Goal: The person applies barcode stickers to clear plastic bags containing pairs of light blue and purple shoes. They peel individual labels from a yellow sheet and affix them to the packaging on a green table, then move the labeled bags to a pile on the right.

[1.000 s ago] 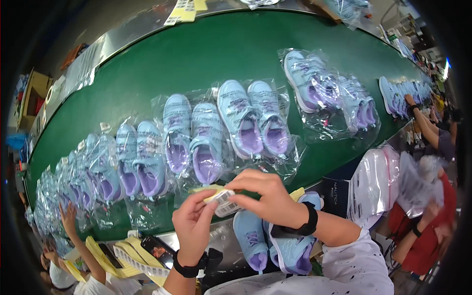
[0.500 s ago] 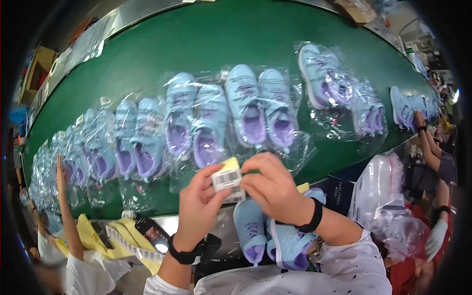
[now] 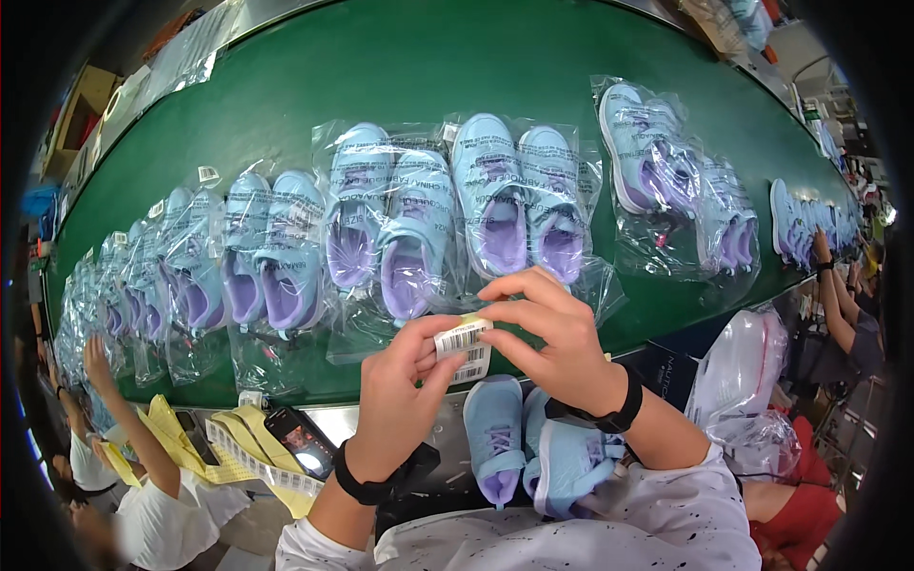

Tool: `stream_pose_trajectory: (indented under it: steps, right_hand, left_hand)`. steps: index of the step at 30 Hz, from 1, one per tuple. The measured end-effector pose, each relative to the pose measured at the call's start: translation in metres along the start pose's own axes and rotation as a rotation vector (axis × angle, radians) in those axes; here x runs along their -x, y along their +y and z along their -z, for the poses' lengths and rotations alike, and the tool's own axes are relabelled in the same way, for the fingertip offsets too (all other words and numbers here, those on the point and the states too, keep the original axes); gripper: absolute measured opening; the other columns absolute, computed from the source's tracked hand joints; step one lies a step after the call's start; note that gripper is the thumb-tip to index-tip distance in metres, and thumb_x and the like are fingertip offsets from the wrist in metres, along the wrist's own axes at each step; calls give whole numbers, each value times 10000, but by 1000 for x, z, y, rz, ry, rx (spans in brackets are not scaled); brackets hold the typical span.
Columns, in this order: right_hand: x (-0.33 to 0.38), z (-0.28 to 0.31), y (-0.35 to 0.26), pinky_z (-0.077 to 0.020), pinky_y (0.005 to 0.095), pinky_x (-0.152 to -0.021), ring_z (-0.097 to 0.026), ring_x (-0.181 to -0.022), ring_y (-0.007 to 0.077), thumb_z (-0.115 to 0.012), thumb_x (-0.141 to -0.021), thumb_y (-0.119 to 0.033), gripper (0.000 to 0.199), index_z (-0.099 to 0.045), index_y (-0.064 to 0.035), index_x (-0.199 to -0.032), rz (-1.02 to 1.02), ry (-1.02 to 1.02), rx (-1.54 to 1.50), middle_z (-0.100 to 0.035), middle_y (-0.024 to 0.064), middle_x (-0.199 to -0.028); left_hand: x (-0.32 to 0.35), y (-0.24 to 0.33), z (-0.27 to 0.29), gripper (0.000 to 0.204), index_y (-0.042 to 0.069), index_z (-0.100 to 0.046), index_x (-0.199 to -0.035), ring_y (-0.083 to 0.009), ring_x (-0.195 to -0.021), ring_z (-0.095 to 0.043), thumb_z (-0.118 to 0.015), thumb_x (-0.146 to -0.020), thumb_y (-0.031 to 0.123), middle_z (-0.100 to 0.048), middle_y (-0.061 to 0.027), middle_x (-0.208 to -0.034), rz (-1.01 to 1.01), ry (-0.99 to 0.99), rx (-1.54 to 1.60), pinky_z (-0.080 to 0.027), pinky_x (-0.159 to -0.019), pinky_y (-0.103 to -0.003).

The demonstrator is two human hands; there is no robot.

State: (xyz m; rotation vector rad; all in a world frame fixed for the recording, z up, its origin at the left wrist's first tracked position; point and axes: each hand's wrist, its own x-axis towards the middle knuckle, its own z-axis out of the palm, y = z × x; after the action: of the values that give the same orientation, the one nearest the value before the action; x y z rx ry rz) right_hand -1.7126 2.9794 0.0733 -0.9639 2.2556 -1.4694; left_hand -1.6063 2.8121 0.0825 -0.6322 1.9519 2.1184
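In front of me, at the near edge of the green belt, my left hand (image 3: 400, 385) pinches a short folded strip of white barcode labels (image 3: 465, 343) with a bit of yellow at its top. The fingertips of my right hand (image 3: 557, 333) close on the strip's right end. Just beyond my hands lie pairs of light-blue sneakers (image 3: 490, 205) with lilac linings, in clear printed plastic bags. Below my right wrist, between belt and body, sit an unbagged blue sneaker (image 3: 495, 438) and another sneaker (image 3: 571, 462) tilted beside it.
Bagged sneakers (image 3: 276, 247) line the green belt (image 3: 286, 86) to left and right. Yellow label strips (image 3: 252, 452) and a phone (image 3: 300, 438) lie at lower left. Clear plastic bags (image 3: 738, 371) are piled at right. A co-worker's arm (image 3: 133, 414) reaches in at left; others work far right.
My hands have shifted slightly right with the label strip, which is turned so less of its yellow shows. The co-worker's hand at left has lowered. The bagged shoes sit slightly differently in view.
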Motion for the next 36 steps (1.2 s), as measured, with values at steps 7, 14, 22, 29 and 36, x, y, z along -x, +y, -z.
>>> stream_pose_trajectory:
  steps: [7, 14, 22, 29, 36]
  right_hand:
    - [0, -5, 0, -483, 344, -772, -612, -848, 252, -726, -794, -24, 96, -675, -9, -874, -132, -4, -172, -638, 88, -980]
    - [-3, -6, 5, -478, 347, -737, -600, -835, 250, -722, -783, -6, 84, -657, -7, -837, -66, -14, -131, -634, 89, -952]
    - [-7, -6, 10, -466, 376, -767, -580, -870, 283, -689, -758, 43, 115, -613, 6, -837, 133, -14, 43, -608, 104, -961]
    - [1, 15, -8, -476, 372, -825, -583, -939, 303, -663, -809, 24, 112, -574, -8, -869, 105, -22, -64, -584, 124, -981]
    - [-42, 120, 180, -529, 353, -823, -659, -909, 229, -675, -854, -38, 686, -367, -86, -1465, -546, 488, 134, -675, 166, -1044]
  left_hand:
    - [-3, 2, 0, 301, -56, -576, -1162, -131, -951, -683, -641, -871, -93, -693, -115, -1054, -108, -10, -193, -569, -813, -250]
    - [-7, 2, -3, 300, -55, -570, -1151, -129, -960, -681, -648, -864, -93, -701, -130, -1042, -144, -21, -229, -569, -812, -257]
    - [-9, -12, -8, 446, -25, -483, -1265, -218, -985, -705, -644, -855, -86, -686, -193, -1093, -49, -41, -1, -581, -800, -300]
    - [-18, -18, -1, 542, -34, -385, -1350, -222, -1064, -658, -563, -854, -163, -605, -195, -1239, 72, 34, 185, -555, -851, -293]
    - [-14, -21, -14, 536, -33, -375, -1347, -220, -1068, -651, -573, -861, -144, -573, -184, -1264, 65, 88, 217, -565, -863, -284]
